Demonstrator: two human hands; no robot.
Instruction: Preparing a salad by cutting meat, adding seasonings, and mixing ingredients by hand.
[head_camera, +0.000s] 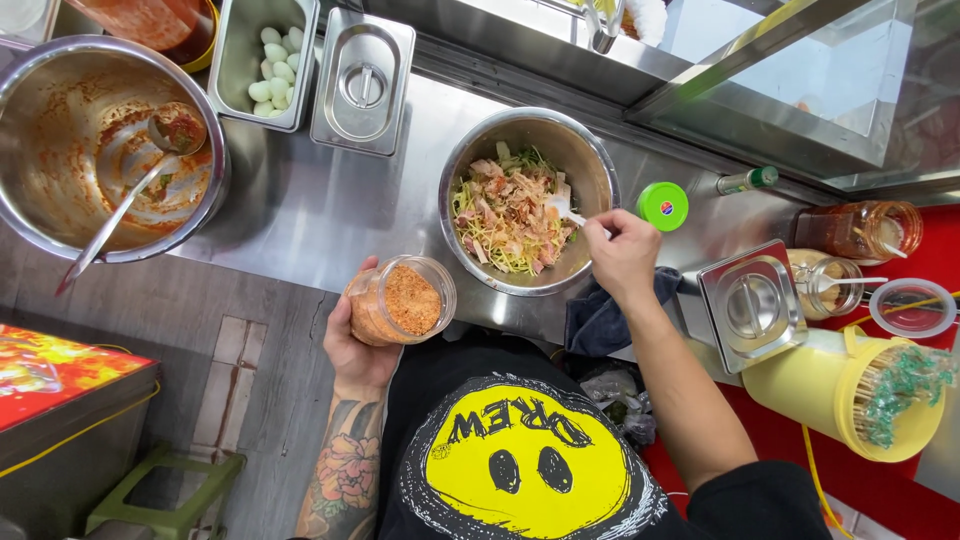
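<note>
Over the steel counter (330, 215), I'm seeing both hands busy. Left hand (352, 340) is wrapping its fingers tight around a clear open jar of orange-red granular seasoning (400, 300), holding it tilted just off the counter's near edge, mouth turned toward the round stainless mixing bowl (528, 200). Right hand (622, 255) is pinching closed on a white plastic spoon (566, 210), spoon head dipping into the bowl at its right rim. Bowl is holding a shredded green-and-orange salad with pale meat strips (508, 215). Jar and bowl are sitting just beside each other, not touching as far as I can tell. Green round jar lid (662, 206) is lying flat on the counter right of the bowl, near the right hand. Dark blue cloth (605, 320) is hanging under the right wrist. Far left, a large steel pot smeared with red sauce (100, 150) is holding a ladle (150, 170). Behind, a steel tray of white eggs (268, 62) is sitting beside a lidded steel container (363, 82). Right side: a yellow tub of wooden skewers (870, 395).
</note>
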